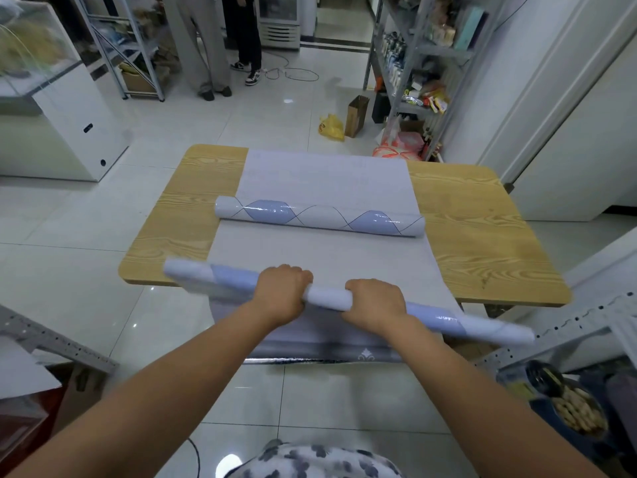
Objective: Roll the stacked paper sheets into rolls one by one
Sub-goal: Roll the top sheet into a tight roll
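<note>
A stack of pale grey paper sheets (320,250) lies down the middle of the wooden table (482,229), its near end hanging over the front edge. Across the near end lies a half-formed paper roll (331,298), white with blue patches. My left hand (281,293) grips it left of centre, and my right hand (375,305) grips it right of centre, with both sets of fingers curled over the top. A finished roll (319,217) with blue diamond shapes rests across the sheets farther back.
Metal shelving (424,63) with goods stands at the back right, more racks (120,46) at the back left. Two people's legs (220,46) stand beyond the table. A yellow bag (332,127) and a cardboard box (356,115) sit on the tiled floor. A bowl of snacks (572,408) is at my right.
</note>
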